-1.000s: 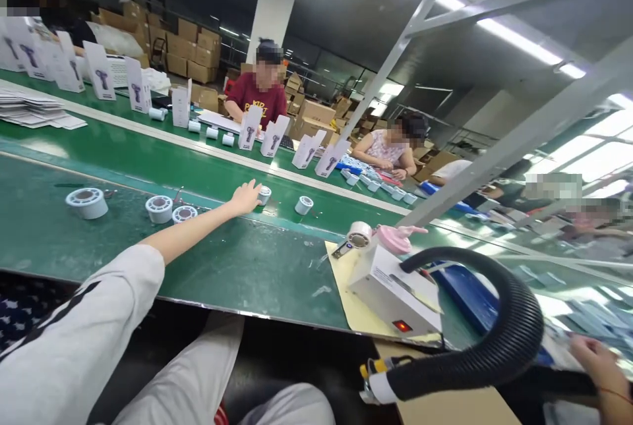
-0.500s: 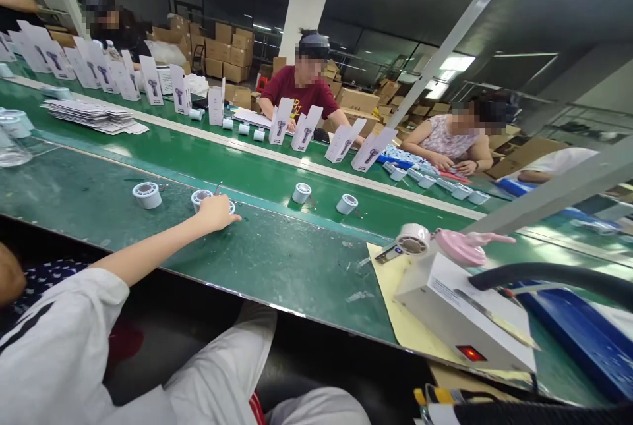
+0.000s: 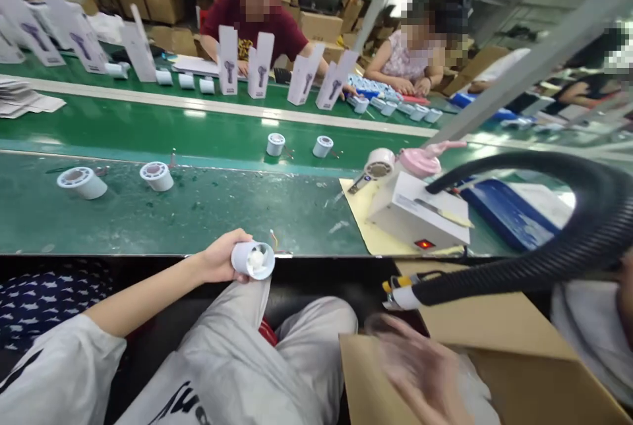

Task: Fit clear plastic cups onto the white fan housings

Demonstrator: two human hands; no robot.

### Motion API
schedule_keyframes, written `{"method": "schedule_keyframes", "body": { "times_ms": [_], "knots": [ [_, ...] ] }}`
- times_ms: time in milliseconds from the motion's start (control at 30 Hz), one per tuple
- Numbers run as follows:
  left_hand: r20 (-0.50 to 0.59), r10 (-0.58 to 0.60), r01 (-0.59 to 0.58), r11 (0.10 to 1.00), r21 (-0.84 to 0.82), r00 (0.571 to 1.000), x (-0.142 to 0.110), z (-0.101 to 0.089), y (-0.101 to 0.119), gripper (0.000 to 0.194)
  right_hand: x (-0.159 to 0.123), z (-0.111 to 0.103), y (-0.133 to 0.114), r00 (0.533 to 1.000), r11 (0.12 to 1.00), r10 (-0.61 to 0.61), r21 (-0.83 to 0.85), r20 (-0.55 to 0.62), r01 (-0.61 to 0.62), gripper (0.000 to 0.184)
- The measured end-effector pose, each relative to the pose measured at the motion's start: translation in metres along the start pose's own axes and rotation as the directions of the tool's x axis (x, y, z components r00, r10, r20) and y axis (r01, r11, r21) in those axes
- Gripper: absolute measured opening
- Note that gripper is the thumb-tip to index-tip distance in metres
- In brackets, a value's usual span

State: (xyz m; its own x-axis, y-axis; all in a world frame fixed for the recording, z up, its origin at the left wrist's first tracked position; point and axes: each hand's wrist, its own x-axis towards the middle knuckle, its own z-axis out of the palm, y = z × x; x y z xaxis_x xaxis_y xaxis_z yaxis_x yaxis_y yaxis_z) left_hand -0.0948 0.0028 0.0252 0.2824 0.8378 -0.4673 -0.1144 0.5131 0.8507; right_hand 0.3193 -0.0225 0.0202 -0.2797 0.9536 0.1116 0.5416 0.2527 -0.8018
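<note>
My left hand (image 3: 220, 257) grips a white cylindrical fan housing (image 3: 242, 259) at the table's front edge, just above my lap. Its open end faces right, showing a white fan impeller, and a thin wire with a small connector sticks up behind it. Over an open cardboard box (image 3: 534, 372) at lower right is my right hand (image 3: 425, 372), smeared by motion; whether it holds anything cannot be made out. Pale, translucent material (image 3: 477, 389) shows in the box beside it. Two similar housings, a left one (image 3: 86, 183) and a nearer one (image 3: 157, 176), stand on the green table.
A white device (image 3: 420, 211) with a lit red switch sits on yellow card at right. Its thick black hose (image 3: 544, 273) arches over the box. On the green belt (image 3: 217, 125) stand two more housings. Across it, co-workers sit behind upright printed boxes (image 3: 260, 69).
My left hand has picked up a fan housing from the table and brought it back toward my lap. My right hand has come into view over the cardboard box. The view has shifted right and down.
</note>
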Motion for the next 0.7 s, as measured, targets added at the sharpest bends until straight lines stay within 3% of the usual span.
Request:
{"method": "schedule_keyframes", "body": {
  "times_ms": [67, 167, 233, 333, 400, 467, 567, 700],
  "knots": [
    [0.130, -0.080, 0.089, 0.994, -0.060, 0.988, 0.009, 0.021, -0.014, 0.063, 0.000, 0.033, -0.023, 0.953, 0.976, -0.171, -0.087, 0.249, 0.198, 0.032],
    [0.256, -0.164, 0.182, 0.982, -0.048, 0.953, 0.015, 0.042, -0.028, 0.070, 0.019, 0.079, -0.049, 0.863, 0.841, -0.434, -0.227, 0.258, 0.491, 0.053],
    [0.270, -0.177, 0.176, 0.984, 0.028, 0.947, 0.012, 0.048, -0.031, 0.065, 0.031, 0.098, -0.056, 0.849, 0.745, -0.480, -0.407, 0.224, 0.528, 0.063],
    [0.237, -0.104, 0.055, 0.977, 0.205, 0.966, 0.002, 0.051, -0.025, 0.043, 0.040, 0.109, -0.055, 0.865, 0.682, -0.428, -0.533, 0.264, 0.500, 0.058],
    [0.216, 0.045, -0.129, 0.912, 0.391, 0.975, -0.005, 0.051, -0.020, 0.027, 0.040, 0.107, -0.053, 0.863, 0.750, -0.376, -0.436, 0.337, 0.498, 0.046],
    [0.214, 0.212, -0.297, 0.778, 0.553, 0.954, -0.009, 0.051, -0.017, 0.020, 0.038, 0.103, -0.054, 0.863, 0.871, -0.313, -0.242, 0.397, 0.427, 0.029],
    [0.229, 0.332, -0.401, 0.690, 0.602, 0.915, -0.008, 0.050, -0.024, 0.035, 0.034, 0.101, -0.059, 0.900, 0.975, -0.217, 0.037, 0.379, 0.219, 0.004],
    [0.264, 0.411, -0.486, 0.673, 0.558, 0.873, 0.003, 0.043, -0.046, 0.065, 0.033, 0.106, -0.061, 0.972, 0.971, -0.117, 0.230, 0.205, 0.068, 0.029]
  ]
}}
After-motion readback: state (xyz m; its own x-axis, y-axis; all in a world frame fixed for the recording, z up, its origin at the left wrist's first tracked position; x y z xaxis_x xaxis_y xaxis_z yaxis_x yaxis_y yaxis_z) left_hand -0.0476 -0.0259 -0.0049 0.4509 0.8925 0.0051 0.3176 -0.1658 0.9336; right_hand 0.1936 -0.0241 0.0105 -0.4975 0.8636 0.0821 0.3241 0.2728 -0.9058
